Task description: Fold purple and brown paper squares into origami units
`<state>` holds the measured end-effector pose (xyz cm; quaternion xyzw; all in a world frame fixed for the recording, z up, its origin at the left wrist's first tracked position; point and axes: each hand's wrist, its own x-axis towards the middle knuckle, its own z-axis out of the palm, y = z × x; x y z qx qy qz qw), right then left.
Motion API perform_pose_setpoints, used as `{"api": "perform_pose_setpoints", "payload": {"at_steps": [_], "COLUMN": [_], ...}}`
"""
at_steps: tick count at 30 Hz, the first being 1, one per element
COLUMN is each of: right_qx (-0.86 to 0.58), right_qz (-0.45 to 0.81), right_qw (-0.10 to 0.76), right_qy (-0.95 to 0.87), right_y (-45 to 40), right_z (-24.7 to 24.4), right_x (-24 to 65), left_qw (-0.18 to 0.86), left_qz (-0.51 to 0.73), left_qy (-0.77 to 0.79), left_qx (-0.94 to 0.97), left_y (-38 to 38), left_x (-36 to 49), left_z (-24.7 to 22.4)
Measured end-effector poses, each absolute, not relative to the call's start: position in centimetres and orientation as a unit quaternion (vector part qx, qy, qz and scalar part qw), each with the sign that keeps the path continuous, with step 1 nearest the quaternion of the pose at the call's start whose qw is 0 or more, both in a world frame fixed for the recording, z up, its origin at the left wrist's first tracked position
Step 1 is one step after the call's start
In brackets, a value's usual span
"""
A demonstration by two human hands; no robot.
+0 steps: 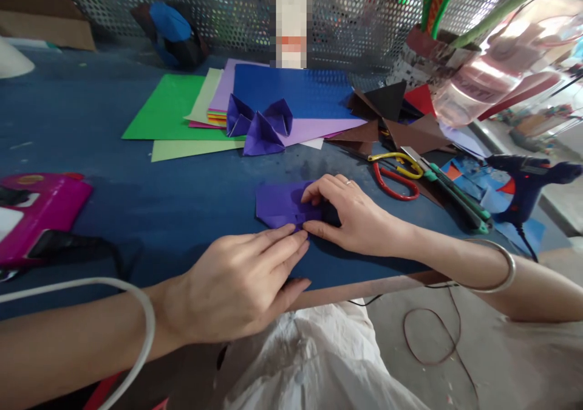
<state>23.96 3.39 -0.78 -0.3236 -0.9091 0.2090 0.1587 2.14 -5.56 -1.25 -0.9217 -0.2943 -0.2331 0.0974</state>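
A folded piece of purple paper (277,203) lies flat on the blue table in front of me, with crease lines along its near side. My left hand (246,276) has its fingers stretched out, and the tips press on the paper's near edge. From the right, my right hand (350,212) curls over the paper, thumb at the near edge and fingertips on top; its palm hides the paper's right end. Behind the hands stands a purple folded-paper shape (264,133) with several pointed pockets, resting partly on stacked coloured sheets.
Blue sheets (291,88) and green sheets (159,109) lie at the back. To the right are scissors (395,174), a utility knife (455,197), brown paper scraps (416,133), a glue gun (519,179) and a bottle (476,88). A magenta device (54,209) with a cable sits left.
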Motion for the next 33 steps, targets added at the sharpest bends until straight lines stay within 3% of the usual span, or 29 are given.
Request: {"api": "perform_pose_setpoints", "payload": {"at_steps": [18, 23, 26, 33], "right_qx": [-0.360, -0.213, -0.104, -0.089], "right_qz": [0.158, 0.090, 0.086, 0.041], "right_qw": [0.167, 0.240, 0.230, 0.201], "right_qy": [-0.904, -0.943, -0.964, -0.975], "right_y": [3.8, 3.2, 3.0, 2.9], "right_z": [-1.1, -1.5, -1.7, -1.8], "right_x": [25.0, 25.2, 25.3, 25.6], "left_qw": [0.076, 0.068, 0.064, 0.045], "left_qz": [-0.240, -0.242, -0.255, -0.257], "left_qy": [-0.303, -0.309, -0.305, -0.308], "left_qx": [-0.919, -0.917, -0.915, -0.915], "left_y": [-5.6, -5.6, -5.7, -5.7], "left_x": [2.0, 2.3, 2.2, 1.9], "left_z": [-1.3, -1.2, -1.4, -1.5]}}
